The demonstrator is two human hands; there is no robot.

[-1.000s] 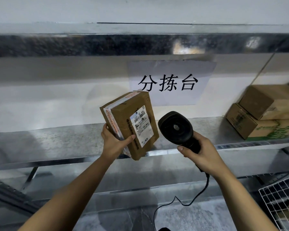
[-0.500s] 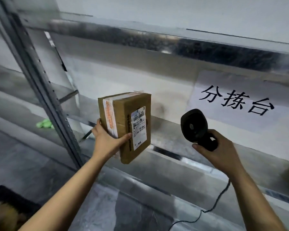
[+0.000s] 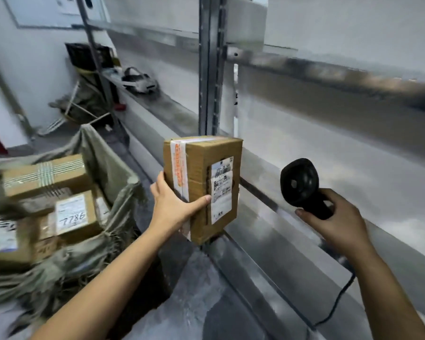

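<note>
A small brown cardboard parcel (image 3: 199, 173) with orange-printed tape and a white shipping label stands upright in the air at the centre. My left hand (image 3: 174, 204) grips its lower left side, thumb across the front near the label. To the right, my right hand (image 3: 336, 217) holds the handle of a black corded barcode scanner (image 3: 301, 184), whose round head faces me. A gap of about a hand's width separates scanner and parcel.
A grey-green sack (image 3: 103, 192) at the left holds several cardboard boxes (image 3: 47, 175), one marked 7786. A metal shelf post (image 3: 209, 69) rises behind the parcel, with the shelf rail (image 3: 292, 212) running right. A white headset (image 3: 140, 82) lies on the far shelf.
My view has swung left: the paper sign and the boxes on the right are gone from view, and the sack of parcels has come in. Both hands keep their hold; the parcel now stands upright.
</note>
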